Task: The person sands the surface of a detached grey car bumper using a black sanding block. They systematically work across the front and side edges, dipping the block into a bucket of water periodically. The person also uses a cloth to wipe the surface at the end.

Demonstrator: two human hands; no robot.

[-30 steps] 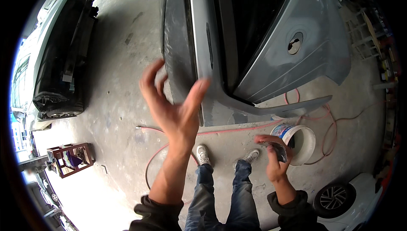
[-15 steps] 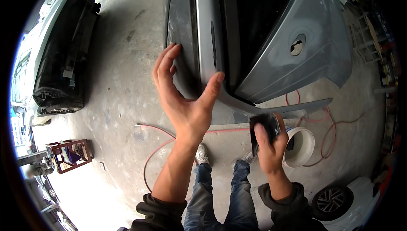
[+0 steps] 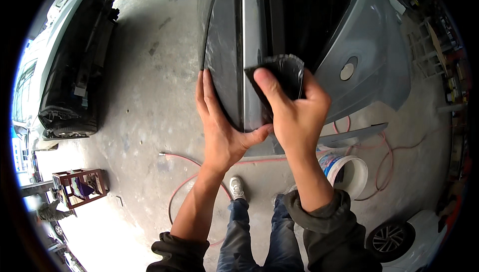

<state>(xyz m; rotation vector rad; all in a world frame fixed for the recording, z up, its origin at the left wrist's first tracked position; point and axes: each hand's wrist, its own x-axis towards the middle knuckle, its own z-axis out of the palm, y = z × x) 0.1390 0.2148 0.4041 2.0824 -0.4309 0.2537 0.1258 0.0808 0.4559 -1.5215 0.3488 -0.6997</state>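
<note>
A grey car door (image 3: 369, 47) stands open in front of me, its narrow edge facing me. My left hand (image 3: 219, 122) lies flat against the door's dark edge panel (image 3: 224, 57), fingers together and pointing up, thumb hooked under. My right hand (image 3: 294, 112) presses a dark folded sanding sheet (image 3: 282, 75) against the door edge beside a pale vertical strip (image 3: 244, 32). Both hands touch the door and sit side by side.
A white bucket (image 3: 349, 174) stands on the concrete floor by my right leg, with a red hose (image 3: 384, 159) looping around it. A black car (image 3: 75, 67) is parked at the left. A small red rack (image 3: 80, 187) sits lower left; a wheel (image 3: 391, 237) lower right.
My right hand rose from the bucket with the dark sheet and pressed it to the door edge. My left hand moved from mid-air onto the door panel.
</note>
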